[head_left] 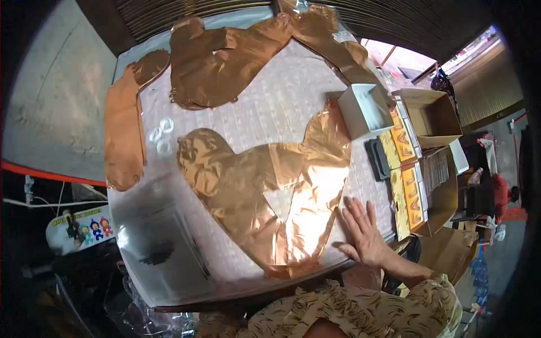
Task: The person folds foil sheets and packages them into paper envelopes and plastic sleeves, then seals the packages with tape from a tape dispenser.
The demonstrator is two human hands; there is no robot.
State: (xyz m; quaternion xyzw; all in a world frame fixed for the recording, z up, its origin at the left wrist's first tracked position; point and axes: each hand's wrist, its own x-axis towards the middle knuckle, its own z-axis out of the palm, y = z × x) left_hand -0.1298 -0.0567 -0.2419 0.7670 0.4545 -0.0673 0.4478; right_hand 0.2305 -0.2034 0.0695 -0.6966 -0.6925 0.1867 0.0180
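My right hand [365, 235] lies palm down near the table's front right edge, fingers stretched out and spread, with nothing in it. Just left of its fingertips is a flat, copper-coloured foil balloon [236, 186], creased and shiny, with a small triangular opening near its lower middle. My left hand is out of view. More flat copper foil pieces lie farther back: a wide one [225, 67] at the back, a long one [123, 129] along the left edge, and another [321, 39] at the back right.
White rings [164, 147] lie left of centre. A clear plastic sheet [163, 253] covers the front left corner. On the right are a white box [366, 110], a dark flat object [376, 159], yellow-orange packets [411, 194] and an open cardboard box [431, 115].
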